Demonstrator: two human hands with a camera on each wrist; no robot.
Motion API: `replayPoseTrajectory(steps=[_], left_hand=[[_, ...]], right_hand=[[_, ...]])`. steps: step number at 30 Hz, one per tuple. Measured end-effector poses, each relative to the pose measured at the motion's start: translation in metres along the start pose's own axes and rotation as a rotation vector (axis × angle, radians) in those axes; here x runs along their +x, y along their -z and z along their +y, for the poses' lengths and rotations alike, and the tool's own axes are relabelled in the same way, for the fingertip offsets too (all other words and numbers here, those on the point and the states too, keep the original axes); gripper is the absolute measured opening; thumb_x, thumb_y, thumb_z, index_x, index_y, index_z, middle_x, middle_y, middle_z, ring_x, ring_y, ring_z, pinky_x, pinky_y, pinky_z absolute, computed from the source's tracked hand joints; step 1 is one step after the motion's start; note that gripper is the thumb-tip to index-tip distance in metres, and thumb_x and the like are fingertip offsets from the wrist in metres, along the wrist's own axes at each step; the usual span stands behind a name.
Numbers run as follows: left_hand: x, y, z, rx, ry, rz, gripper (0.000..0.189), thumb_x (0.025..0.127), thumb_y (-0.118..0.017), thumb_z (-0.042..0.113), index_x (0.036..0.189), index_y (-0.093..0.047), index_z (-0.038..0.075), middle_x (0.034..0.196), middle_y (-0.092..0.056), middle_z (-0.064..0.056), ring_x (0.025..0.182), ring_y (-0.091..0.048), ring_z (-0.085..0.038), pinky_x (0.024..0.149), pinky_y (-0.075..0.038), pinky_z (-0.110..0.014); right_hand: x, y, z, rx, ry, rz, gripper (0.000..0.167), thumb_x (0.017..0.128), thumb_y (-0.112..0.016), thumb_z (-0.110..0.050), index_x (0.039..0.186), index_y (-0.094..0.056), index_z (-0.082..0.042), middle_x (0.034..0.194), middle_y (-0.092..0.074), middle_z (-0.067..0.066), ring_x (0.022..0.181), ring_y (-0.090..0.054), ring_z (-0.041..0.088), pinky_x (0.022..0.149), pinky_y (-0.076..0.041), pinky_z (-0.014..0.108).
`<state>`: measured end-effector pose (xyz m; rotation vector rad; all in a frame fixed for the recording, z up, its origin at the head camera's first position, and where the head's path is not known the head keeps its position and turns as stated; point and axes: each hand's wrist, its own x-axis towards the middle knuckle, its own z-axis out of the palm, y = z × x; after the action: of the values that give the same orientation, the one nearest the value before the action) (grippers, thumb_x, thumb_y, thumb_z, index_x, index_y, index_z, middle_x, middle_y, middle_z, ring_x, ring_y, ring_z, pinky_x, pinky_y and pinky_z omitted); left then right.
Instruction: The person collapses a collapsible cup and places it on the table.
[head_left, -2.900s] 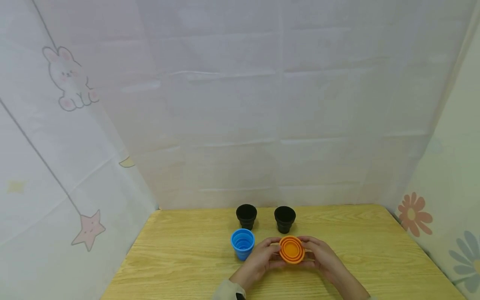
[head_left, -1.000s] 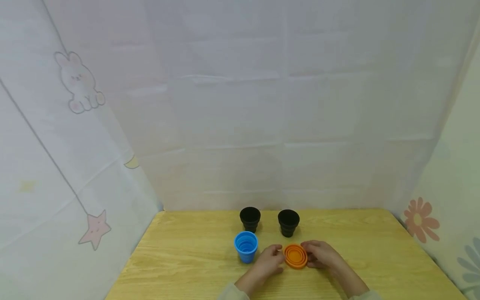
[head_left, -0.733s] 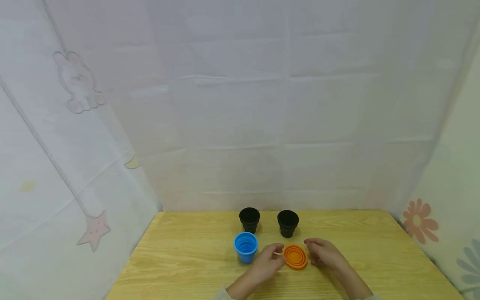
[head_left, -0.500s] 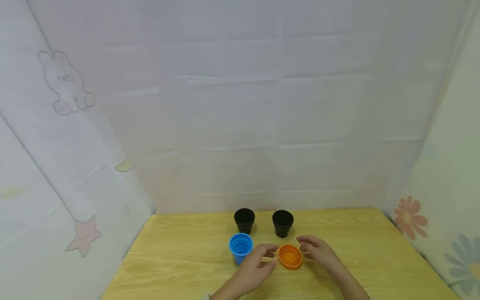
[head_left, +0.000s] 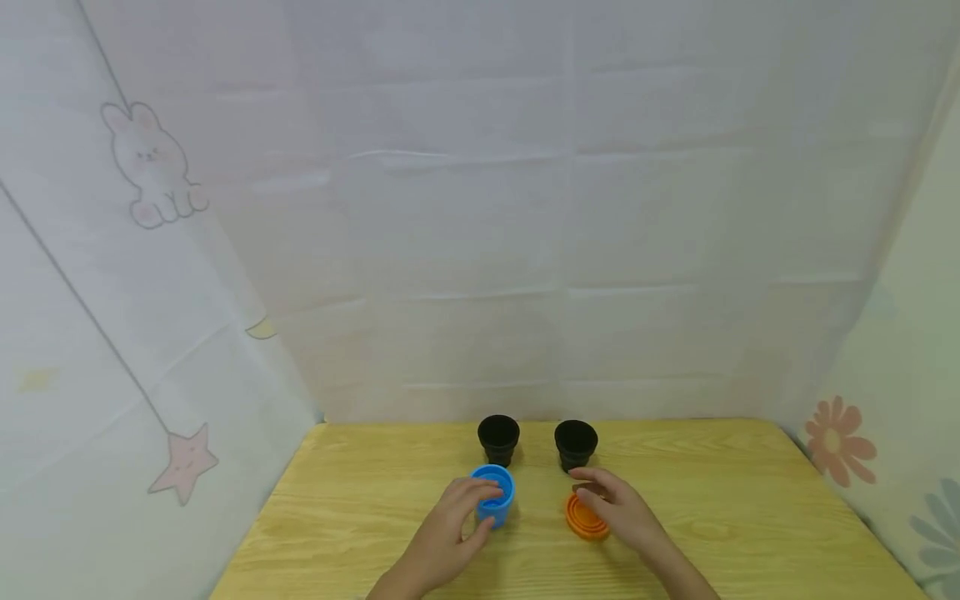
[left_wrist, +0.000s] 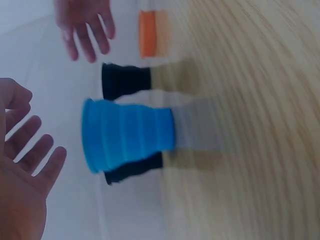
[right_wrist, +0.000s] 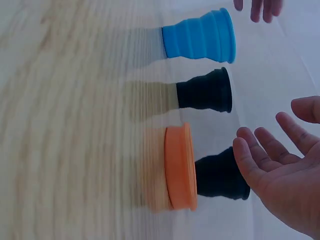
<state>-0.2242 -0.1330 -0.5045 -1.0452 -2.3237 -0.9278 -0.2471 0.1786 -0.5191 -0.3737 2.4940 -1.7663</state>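
Observation:
A blue collapsible cup (head_left: 495, 500) stands upright and extended on the wooden table. My left hand (head_left: 446, 537) hovers beside and above its rim, fingers relaxed; a gap shows between them in the left wrist view (left_wrist: 25, 165). An orange collapsible cup (head_left: 585, 518) lies folded flat to the right of the blue one. Above its right side is my right hand (head_left: 618, 510), fingers loosely bent and holding nothing. In the right wrist view, that orange cup (right_wrist: 180, 167) sits on the table, apart from the fingers (right_wrist: 272, 147).
Two black collapsible cups stand extended behind, one black cup (head_left: 498, 440) at the left and another black cup (head_left: 575, 444) at the right. The wooden table (head_left: 360, 500) meets a pale hanging cloth (head_left: 450, 250) at its back edge.
Both hands held the orange cup, set it on the table folded flat, and let go. My left hand has since moved left to the blue cup; my right hand is over the orange cup.

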Motion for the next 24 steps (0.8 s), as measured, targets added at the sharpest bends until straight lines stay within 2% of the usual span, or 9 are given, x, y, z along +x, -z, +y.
replayPoseTrajectory(steps=[3,6,10,14,17,19,22,24], left_hand=[[-0.006,-0.001,-0.014,0.047,-0.018,0.025,0.047,0.086,-0.078,0.005,0.129,-0.063,0.017,0.138,-0.058,0.003,0.128,-0.054,-0.021,0.102,-0.053,-0.039],[-0.009,-0.001,-0.024,0.092,-0.024,0.023,0.049,0.085,-0.079,0.007,0.131,-0.063,0.014,0.142,-0.058,-0.003,0.131,-0.053,-0.024,0.103,-0.052,-0.042],[-0.011,0.000,-0.033,0.147,-0.028,0.001,0.052,0.085,-0.080,0.011,0.133,-0.063,0.010,0.145,-0.057,-0.008,0.134,-0.052,-0.030,0.105,-0.049,-0.050],[-0.013,0.000,-0.040,0.215,-0.027,-0.016,0.055,0.084,-0.082,0.016,0.136,-0.062,0.011,0.149,-0.054,-0.003,0.136,-0.051,-0.033,0.104,-0.048,-0.054],[-0.014,0.000,-0.043,0.251,-0.006,-0.056,0.057,0.087,-0.081,0.021,0.139,-0.060,0.014,0.152,-0.051,-0.001,0.138,-0.049,-0.032,0.104,-0.048,-0.054],[-0.014,0.000,-0.044,0.273,0.011,-0.086,0.058,0.088,-0.079,0.024,0.141,-0.059,0.016,0.153,-0.050,-0.001,0.140,-0.047,-0.032,0.105,-0.048,-0.055],[-0.015,0.000,-0.047,0.310,0.033,-0.137,0.059,0.090,-0.077,0.028,0.145,-0.056,0.016,0.154,-0.048,-0.002,0.142,-0.044,-0.034,0.107,-0.045,-0.057],[-0.014,-0.001,-0.049,0.341,0.043,-0.169,0.061,0.092,-0.075,0.031,0.147,-0.053,0.016,0.156,-0.046,-0.003,0.144,-0.041,-0.035,0.109,-0.042,-0.058]], right_hand=[[0.002,-0.009,0.000,-0.023,0.046,-0.002,0.038,0.102,-0.062,-0.028,0.136,-0.061,-0.012,0.132,-0.064,0.008,0.117,-0.064,0.026,0.094,-0.053,0.025],[0.003,-0.014,-0.002,-0.026,0.102,0.003,0.035,0.102,-0.063,-0.023,0.135,-0.061,-0.013,0.132,-0.064,0.008,0.118,-0.064,0.027,0.096,-0.052,0.024],[0.006,-0.021,-0.003,-0.035,0.239,0.000,0.034,0.102,-0.063,-0.016,0.135,-0.060,-0.009,0.134,-0.062,0.015,0.118,-0.063,0.036,0.096,-0.053,0.024],[0.010,-0.030,-0.005,-0.077,0.354,-0.024,0.036,0.101,-0.062,-0.009,0.136,-0.058,-0.003,0.137,-0.059,0.021,0.119,-0.061,0.042,0.094,-0.057,0.037],[0.014,-0.037,-0.003,-0.131,0.359,-0.036,0.038,0.101,-0.063,-0.011,0.138,-0.057,-0.007,0.143,-0.056,0.016,0.125,-0.058,0.038,0.096,-0.055,0.047],[0.015,-0.041,-0.002,-0.187,0.353,-0.048,0.039,0.102,-0.063,-0.018,0.140,-0.057,-0.012,0.148,-0.052,0.012,0.131,-0.055,0.035,0.098,-0.053,0.051],[0.018,-0.048,-0.003,-0.312,0.357,-0.067,0.042,0.103,-0.061,-0.028,0.144,-0.054,-0.018,0.154,-0.047,0.007,0.138,-0.048,0.034,0.103,-0.049,0.054],[0.019,-0.051,-0.006,-0.400,0.374,-0.089,0.047,0.104,-0.059,-0.033,0.147,-0.051,-0.017,0.155,-0.045,0.010,0.141,-0.044,0.036,0.104,-0.046,0.059]])
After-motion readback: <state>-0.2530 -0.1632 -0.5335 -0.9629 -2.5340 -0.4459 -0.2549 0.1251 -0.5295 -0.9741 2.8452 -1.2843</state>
